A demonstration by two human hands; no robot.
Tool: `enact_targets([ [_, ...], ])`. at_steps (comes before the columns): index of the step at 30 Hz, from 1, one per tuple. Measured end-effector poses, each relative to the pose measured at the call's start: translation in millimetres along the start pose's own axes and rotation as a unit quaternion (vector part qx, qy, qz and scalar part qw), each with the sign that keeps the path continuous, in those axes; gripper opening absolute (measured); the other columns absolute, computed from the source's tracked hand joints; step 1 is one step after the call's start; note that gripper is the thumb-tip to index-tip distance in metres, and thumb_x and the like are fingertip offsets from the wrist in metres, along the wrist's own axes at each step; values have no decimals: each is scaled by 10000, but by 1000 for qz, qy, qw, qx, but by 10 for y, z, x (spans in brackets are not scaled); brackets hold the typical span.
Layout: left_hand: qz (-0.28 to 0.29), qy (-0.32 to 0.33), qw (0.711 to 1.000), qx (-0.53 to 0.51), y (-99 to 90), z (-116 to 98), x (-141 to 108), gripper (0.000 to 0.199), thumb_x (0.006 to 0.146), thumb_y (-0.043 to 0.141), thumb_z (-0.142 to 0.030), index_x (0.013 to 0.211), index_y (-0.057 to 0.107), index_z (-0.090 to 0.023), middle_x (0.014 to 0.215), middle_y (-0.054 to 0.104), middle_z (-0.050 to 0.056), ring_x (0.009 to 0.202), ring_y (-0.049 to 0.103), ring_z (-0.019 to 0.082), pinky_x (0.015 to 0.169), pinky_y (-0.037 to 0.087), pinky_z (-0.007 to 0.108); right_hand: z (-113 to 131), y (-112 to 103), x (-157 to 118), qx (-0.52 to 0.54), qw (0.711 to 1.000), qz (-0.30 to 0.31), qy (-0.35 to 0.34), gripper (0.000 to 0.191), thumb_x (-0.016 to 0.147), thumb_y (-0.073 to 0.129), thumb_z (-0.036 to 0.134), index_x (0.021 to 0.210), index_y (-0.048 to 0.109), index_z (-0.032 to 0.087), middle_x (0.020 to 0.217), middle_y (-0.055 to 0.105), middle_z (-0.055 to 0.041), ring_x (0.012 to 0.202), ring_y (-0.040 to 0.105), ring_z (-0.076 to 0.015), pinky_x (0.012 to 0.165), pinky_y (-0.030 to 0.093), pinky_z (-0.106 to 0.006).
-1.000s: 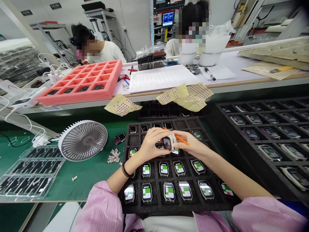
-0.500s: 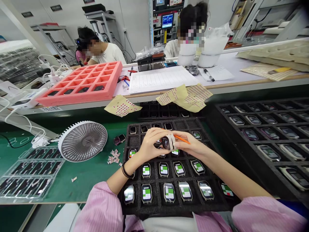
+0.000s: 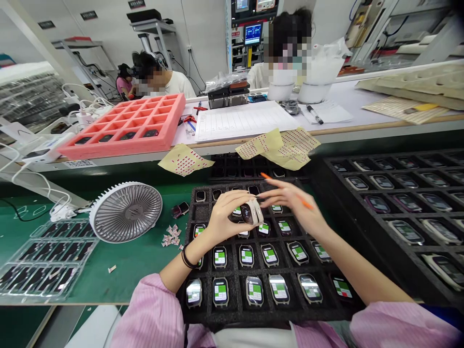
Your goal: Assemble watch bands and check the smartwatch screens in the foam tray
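My left hand (image 3: 226, 217) is shut on a smartwatch (image 3: 251, 212) with a pale band, holding it above a black foam tray (image 3: 275, 314). The tray's pockets hold several watches whose screens show green and white film. My right hand (image 3: 292, 200) hovers to the right of the watch, apart from it, with fingers spread. An orange stick (image 3: 286, 190) lies tucked through those fingers, its tip pointing up and left. My left hand hides the tray pockets beneath it.
A grey desk fan (image 3: 125, 211) stands on the green mat (image 3: 137, 261) left of the tray, beside scattered small labels. A second black tray of watches (image 3: 398, 208) lies to the right. A pink foam tray (image 3: 126, 125) and yellow dotted sheets (image 3: 184, 159) sit ahead, where two co-workers sit beyond.
My right hand has left the watch and moved right, its fingers spreading, with the orange stick still in it. My left hand keeps the watch in nearly the same place.
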State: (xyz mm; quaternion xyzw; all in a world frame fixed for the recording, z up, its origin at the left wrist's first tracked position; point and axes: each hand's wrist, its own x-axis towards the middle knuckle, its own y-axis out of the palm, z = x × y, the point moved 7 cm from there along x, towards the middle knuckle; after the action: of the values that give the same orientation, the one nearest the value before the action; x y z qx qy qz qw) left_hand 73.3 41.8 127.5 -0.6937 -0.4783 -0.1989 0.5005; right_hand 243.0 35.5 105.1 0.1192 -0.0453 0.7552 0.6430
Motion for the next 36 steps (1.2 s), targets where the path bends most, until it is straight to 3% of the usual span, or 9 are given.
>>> enact_targets([
  [4,-17,3,999,-42,-44,-13,17,505,702,784,-263,1164,599,-175,1112,691,129,1002,663,216,860,542,369,365,-133,-216,-39,985,-14,-165,478,957,356,512,980,765,267,758,757,-57,559,677,-199,573,539,-364],
  [7,-24,12,998,-50,-51,-35,25,492,716,769,-254,1169,597,-170,1105,689,132,1003,663,217,851,552,365,470,-106,-318,-71,974,-24,-212,449,966,383,425,866,793,272,647,734,-55,568,675,-209,553,524,-362],
  [17,-24,3,999,-27,-22,-26,-17,515,712,774,-250,1187,592,-169,1089,678,128,970,667,215,838,561,358,457,-92,-341,-147,963,-61,-217,436,976,381,377,855,780,252,676,738,-44,607,685,-198,599,549,-366],
  [22,-12,-23,1000,-16,-4,13,-34,469,713,762,-229,1154,613,-167,1086,676,122,961,666,219,834,560,358,429,-73,-337,-200,957,-72,-197,461,972,371,430,836,781,268,688,740,-43,653,696,-218,662,563,-394],
  [28,0,-40,999,-24,7,20,-19,480,704,760,-215,1160,619,-175,1093,675,116,976,661,225,853,553,372,446,-23,-315,-145,969,-55,-192,462,967,378,420,810,785,267,704,751,-45,668,706,-227,653,565,-395],
  [36,-10,-31,999,-22,-1,10,-22,466,711,772,-260,1141,623,-159,1073,678,125,947,667,217,827,559,348,457,27,-295,-148,973,-50,-172,484,975,358,432,812,777,253,689,744,-46,646,701,-214,614,562,-377],
])
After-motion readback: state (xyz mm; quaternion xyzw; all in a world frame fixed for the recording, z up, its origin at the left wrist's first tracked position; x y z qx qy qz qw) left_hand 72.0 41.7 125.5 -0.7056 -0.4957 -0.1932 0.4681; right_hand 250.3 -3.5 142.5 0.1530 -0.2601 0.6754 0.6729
